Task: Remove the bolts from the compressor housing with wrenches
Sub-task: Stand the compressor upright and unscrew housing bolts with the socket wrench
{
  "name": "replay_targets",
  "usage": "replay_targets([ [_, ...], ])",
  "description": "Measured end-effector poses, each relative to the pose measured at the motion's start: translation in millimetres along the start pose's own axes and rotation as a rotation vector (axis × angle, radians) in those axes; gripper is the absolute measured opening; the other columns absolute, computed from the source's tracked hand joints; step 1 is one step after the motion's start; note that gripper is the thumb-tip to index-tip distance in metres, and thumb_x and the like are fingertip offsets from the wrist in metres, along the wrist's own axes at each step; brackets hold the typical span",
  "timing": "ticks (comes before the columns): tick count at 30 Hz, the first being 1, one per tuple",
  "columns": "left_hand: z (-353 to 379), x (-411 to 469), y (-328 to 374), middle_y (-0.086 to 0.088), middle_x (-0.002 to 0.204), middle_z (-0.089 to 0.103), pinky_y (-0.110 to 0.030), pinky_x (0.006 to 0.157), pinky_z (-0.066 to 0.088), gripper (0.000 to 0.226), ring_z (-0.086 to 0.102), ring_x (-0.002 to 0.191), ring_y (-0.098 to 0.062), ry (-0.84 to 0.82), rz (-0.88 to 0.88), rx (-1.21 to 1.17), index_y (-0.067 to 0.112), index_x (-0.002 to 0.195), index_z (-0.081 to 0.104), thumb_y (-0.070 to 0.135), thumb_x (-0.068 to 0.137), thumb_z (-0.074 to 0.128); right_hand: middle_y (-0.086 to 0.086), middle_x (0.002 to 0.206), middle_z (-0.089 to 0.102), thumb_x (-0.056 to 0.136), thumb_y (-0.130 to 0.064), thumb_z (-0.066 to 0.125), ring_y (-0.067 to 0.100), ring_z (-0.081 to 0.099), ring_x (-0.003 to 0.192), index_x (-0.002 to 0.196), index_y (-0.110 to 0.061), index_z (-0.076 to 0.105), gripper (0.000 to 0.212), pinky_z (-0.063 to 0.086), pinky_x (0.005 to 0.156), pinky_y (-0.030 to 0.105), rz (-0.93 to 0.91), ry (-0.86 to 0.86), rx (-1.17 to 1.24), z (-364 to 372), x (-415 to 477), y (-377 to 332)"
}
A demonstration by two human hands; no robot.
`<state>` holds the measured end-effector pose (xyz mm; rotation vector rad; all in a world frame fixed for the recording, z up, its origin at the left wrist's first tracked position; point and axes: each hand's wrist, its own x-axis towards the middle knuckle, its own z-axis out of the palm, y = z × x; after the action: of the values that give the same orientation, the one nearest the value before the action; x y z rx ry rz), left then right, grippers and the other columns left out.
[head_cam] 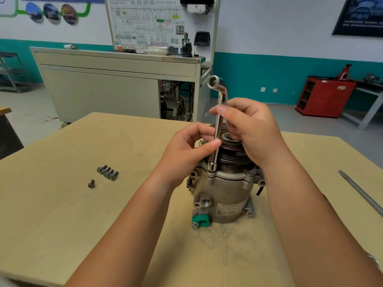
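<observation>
Several loose bolts (107, 172) lie in a tight row on the left of the wooden table (62, 214), and a single bolt (91, 183) lies apart just nearer. A long grey metal bar (360, 191) lies slanted near the table's right edge, well apart from everything else. Behind the table stand a grey cabinet (103, 88) carrying a white board (149, 23) of wiring diagrams, a red cabinet (325, 96) at the right and a dark poster (362, 15) on the wall. Their print is too small to read.

The compressor (226, 193) stands upright at the middle of the table, with its grooved pulley (234, 156) on top and a green clip (200, 221) at its base. The writing on its silver label (230, 208) is too blurred to read.

The wrench (217, 129) stands nearly upright and leans slightly right at the top. Its lower socket sits on the housing's near-left flange, and its bent upper end shows an open socket facing up and left. The left hand (186, 150) pinches the lower shaft between thumb and fingers. The right hand (255, 131) pinches the shaft higher up. Both hands hide parts of the pulley.
</observation>
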<state>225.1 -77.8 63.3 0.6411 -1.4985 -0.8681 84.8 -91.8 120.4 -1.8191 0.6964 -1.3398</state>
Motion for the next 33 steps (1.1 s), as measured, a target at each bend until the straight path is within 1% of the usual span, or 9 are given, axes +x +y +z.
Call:
replay_targets([
  [5, 2.1, 1.0, -1.8, 0.016, 0.07, 0.059, -0.015, 0.068, 0.048, 0.023, 0.056, 0.075, 0.0, 0.025, 0.014, 0.006, 0.033, 0.071, 0.063, 0.012, 0.073, 0.071, -0.016, 0.052, 0.046, 0.067, -0.039, 0.074, -0.001, 0.042, 0.05, 0.066, -0.026, 0.059, 0.02, 0.037, 0.049, 0.014, -0.003, 0.126, -0.063, 4.1, 1.2, 3.4],
  [8, 2.2, 1.4, -1.3, 0.015, 0.07, 0.058, -0.015, 0.068, 0.048, 0.02, 0.056, 0.075, -0.001, 0.026, -0.006, -0.008, 0.03, 0.074, 0.062, 0.012, 0.073, 0.071, -0.017, 0.05, 0.046, 0.072, -0.036, 0.076, -0.002, 0.042, 0.048, 0.066, -0.027, 0.056, 0.023, 0.036, 0.047, 0.013, -0.001, 0.158, -0.095, 4.7, 0.8, 3.5],
  [11, 1.2, 2.1, 1.7, 0.015, 0.073, 0.063, -0.013, 0.066, 0.046, 0.016, 0.057, 0.075, 0.0, -0.002, -0.024, -0.022, 0.029, 0.08, 0.067, 0.013, 0.075, 0.068, -0.015, 0.048, 0.045, 0.081, -0.027, 0.07, -0.002, 0.042, 0.044, 0.064, -0.023, 0.056, 0.023, 0.036, 0.046, 0.012, -0.007, 0.108, -0.075, 3.6, -1.0, 0.4],
  [15, -6.4, 2.4, 5.6, 0.004, 0.095, 0.072, -0.013, 0.062, 0.042, 0.022, 0.061, 0.086, -0.006, -0.094, -0.083, -0.065, 0.015, 0.101, 0.069, 0.014, 0.086, 0.053, -0.017, 0.043, 0.049, 0.092, -0.019, 0.056, -0.002, 0.046, 0.04, 0.083, -0.014, 0.066, 0.015, 0.038, 0.044, 0.009, 0.003, -0.017, -0.01, 0.8, -2.9, -5.5],
  [17, -8.9, 1.3, 5.8, 0.005, 0.097, 0.073, -0.01, 0.064, 0.043, 0.024, 0.063, 0.088, -0.003, -0.122, -0.08, -0.063, 0.014, 0.103, 0.069, 0.012, 0.089, 0.05, -0.016, 0.042, 0.048, 0.094, -0.017, 0.052, -0.001, 0.042, 0.037, 0.092, -0.014, 0.068, 0.016, 0.035, 0.042, 0.008, 0.001, -0.037, 0.006, -0.3, -3.3, -4.9],
  [20, -7.0, 0.0, 6.8, 0.01, 0.094, 0.073, -0.007, 0.067, 0.044, 0.022, 0.064, 0.085, 0.002, -0.131, -0.058, -0.036, 0.015, 0.1, 0.069, 0.009, 0.09, 0.05, -0.009, 0.044, 0.038, 0.091, -0.02, 0.057, 0.004, 0.033, 0.04, 0.091, -0.019, 0.072, 0.015, 0.032, 0.042, 0.011, 0.011, -0.023, 0.044, -2.3, -1.7, -1.3],
  [23, -3.1, -0.4, 4.7, 0.011, 0.086, 0.07, -0.012, 0.07, 0.046, 0.016, 0.062, 0.083, -0.002, -0.083, -0.038, 0.002, 0.023, 0.089, 0.069, 0.012, 0.086, 0.058, -0.008, 0.047, 0.036, 0.082, -0.025, 0.062, 0.006, 0.028, 0.042, 0.086, -0.018, 0.072, 0.013, 0.028, 0.04, 0.014, 0.05, -0.013, 0.141, -4.4, 0.6, 1.2],
  [28, 2.4, 0.4, -0.3, 0.014, 0.072, 0.058, -0.02, 0.071, 0.05, 0.019, 0.055, 0.078, -0.004, -0.002, -0.02, 0.025, 0.03, 0.073, 0.062, 0.014, 0.073, 0.071, -0.011, 0.051, 0.045, 0.072, -0.032, 0.072, 0.0, 0.043, 0.045, 0.07, -0.022, 0.064, 0.012, 0.036, 0.045, 0.011, 0.013, 0.041, 0.04, 0.6, 1.8, 4.5],
  [33, 2.0, 1.2, 1.2, 0.012, 0.074, 0.057, -0.031, 0.074, 0.05, 0.021, 0.054, 0.081, -0.01, 0.018, -0.051, 0.051, 0.028, 0.075, 0.059, 0.028, 0.064, 0.077, -0.014, 0.048, 0.048, 0.082, -0.03, 0.066, -0.001, 0.043, 0.044, 0.072, -0.016, 0.065, 0.017, 0.034, 0.045, 0.009, -0.009, 0.005, -0.046, 0.9, 1.4, 3.6],
])
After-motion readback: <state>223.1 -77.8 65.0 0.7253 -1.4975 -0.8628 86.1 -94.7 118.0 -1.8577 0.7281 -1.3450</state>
